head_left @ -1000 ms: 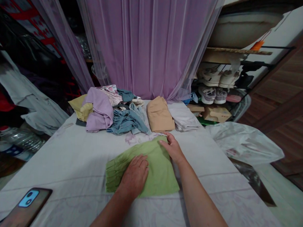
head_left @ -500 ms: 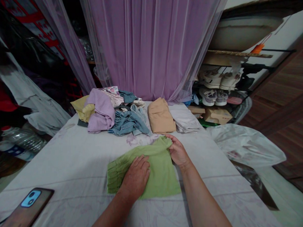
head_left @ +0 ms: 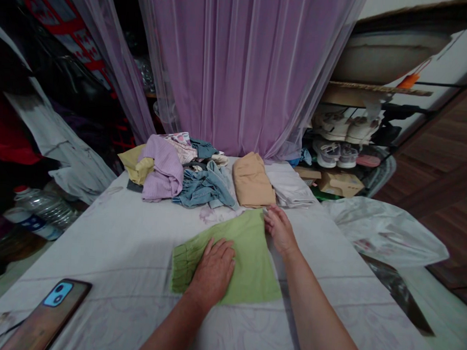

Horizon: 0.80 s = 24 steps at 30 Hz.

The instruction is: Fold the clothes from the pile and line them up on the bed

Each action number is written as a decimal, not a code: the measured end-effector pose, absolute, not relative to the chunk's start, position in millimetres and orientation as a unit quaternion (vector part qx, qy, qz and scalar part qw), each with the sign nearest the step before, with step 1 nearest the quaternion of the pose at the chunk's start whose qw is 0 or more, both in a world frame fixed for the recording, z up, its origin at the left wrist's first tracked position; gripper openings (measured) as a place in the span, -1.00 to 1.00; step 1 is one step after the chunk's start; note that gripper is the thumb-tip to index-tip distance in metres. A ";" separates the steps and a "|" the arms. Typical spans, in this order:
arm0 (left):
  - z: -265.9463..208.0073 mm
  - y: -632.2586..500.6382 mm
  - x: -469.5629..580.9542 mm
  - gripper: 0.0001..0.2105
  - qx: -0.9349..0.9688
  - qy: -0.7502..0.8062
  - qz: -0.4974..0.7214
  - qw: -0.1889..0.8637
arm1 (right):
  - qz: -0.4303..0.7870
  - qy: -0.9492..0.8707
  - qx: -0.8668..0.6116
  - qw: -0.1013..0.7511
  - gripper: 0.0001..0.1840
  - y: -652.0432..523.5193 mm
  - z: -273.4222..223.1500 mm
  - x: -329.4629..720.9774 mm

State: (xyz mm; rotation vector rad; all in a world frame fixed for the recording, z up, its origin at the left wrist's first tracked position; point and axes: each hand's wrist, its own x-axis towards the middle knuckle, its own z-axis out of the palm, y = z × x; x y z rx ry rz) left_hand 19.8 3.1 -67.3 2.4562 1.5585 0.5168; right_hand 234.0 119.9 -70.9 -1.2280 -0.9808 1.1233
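A pair of green shorts [head_left: 251,267] with a gathered elastic waistband lies folded flat on the cloth-covered surface, waistband toward the left. My left hand [head_left: 215,269] rests palm down on the shorts near the waistband, fingers stretched out. At the upper right corner of the shorts is my right hand [head_left: 280,230], its fingers loosely bent and apart beside the hem edge. Nothing shows gripped in it. Just beyond it sit a folded tan garment [head_left: 253,181] and a folded white garment [head_left: 292,184].
A heap of loose clothes, with a lilac garment [head_left: 163,167] and a denim piece [head_left: 204,187], lies at the back left. A phone [head_left: 50,311] lies at the near left. Purple curtains [head_left: 237,73] hang behind; a shoe rack [head_left: 346,133] stands at right.
My right hand has let go of the shorts' upper corner, which now lies flatter. My left hand stays pressed on the shorts. The whole view has shifted slightly.
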 end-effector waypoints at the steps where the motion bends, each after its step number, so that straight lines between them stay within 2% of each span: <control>1: -68.1 3.0 20.0 -0.76 0.827 0.526 0.175 0.092 | 0.446 -0.433 -0.547 0.561 -0.46 121.9 -71.3 235.4; 4: -70.8 3.0 20.5 -0.76 0.827 0.525 0.186 0.084 | 0.285 -0.525 -0.617 0.512 -0.57 126.6 -67.6 238.0; 7: -71.4 3.2 20.9 -0.77 0.826 0.524 0.192 0.079 | 0.143 -0.641 -0.618 0.432 -0.71 129.5 -56.4 234.6; 13: -67.2 3.5 20.6 -0.78 0.829 0.522 0.181 0.087 | 0.069 -0.749 -0.634 0.179 -0.80 139.5 -32.5 216.3; 15: -67.4 3.7 20.9 -0.78 0.829 0.521 0.185 0.085 | 0.063 -0.752 -0.644 0.123 -0.86 143.3 -30.3 212.8; 18: -69.7 3.8 21.7 -0.77 0.827 0.523 0.191 0.083 | 0.037 -0.757 -0.642 0.120 -0.90 145.1 -34.3 209.4; 24: -75.9 4.0 22.2 -0.78 0.826 0.522 0.194 0.084 | -0.025 -0.718 -0.661 0.217 -0.77 126.5 -45.5 194.2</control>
